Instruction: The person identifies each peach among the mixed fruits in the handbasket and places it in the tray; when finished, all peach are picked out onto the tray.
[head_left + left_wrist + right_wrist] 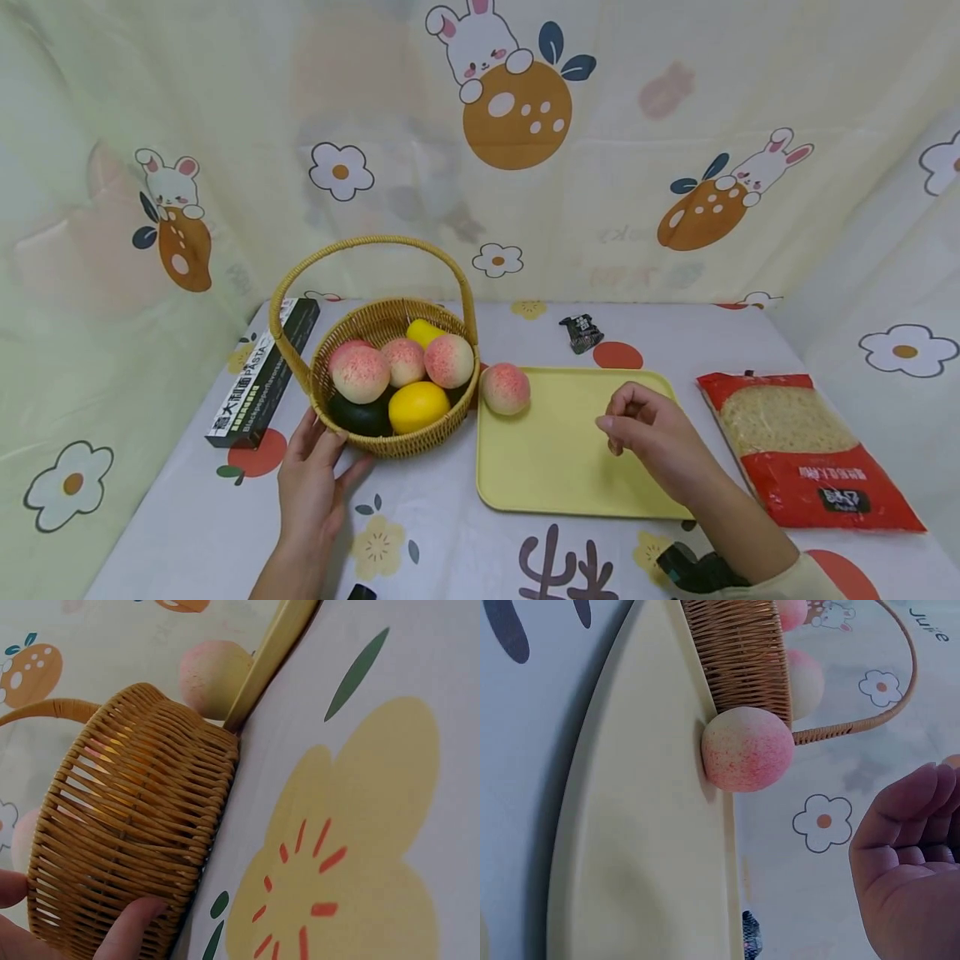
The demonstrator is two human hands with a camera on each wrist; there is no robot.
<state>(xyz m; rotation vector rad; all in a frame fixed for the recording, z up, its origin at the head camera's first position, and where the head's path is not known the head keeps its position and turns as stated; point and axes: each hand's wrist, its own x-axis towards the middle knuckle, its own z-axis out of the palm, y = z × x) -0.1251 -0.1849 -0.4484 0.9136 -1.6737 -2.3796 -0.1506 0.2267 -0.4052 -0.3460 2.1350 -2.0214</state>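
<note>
A box (264,375) reads "PASTA"; the left hand (313,479), grip relaxed, touches a wicker basket (408,445); the right hand (654,433), grip loosely curled, holds nothing.

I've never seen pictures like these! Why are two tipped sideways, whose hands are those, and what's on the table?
There's no robot here, just a person's bare hands. The big picture comes from a camera on their head. The two tilted ones come from wrist cameras, one on each arm.

On the table are a yellow tray with one peach, a dark pasta box, a red bag, a small black packet and a basket of fruit.

The left hand holds the basket's side. The right hand is above the tray, fingers loosely curled, with nothing I can see in it.
</note>
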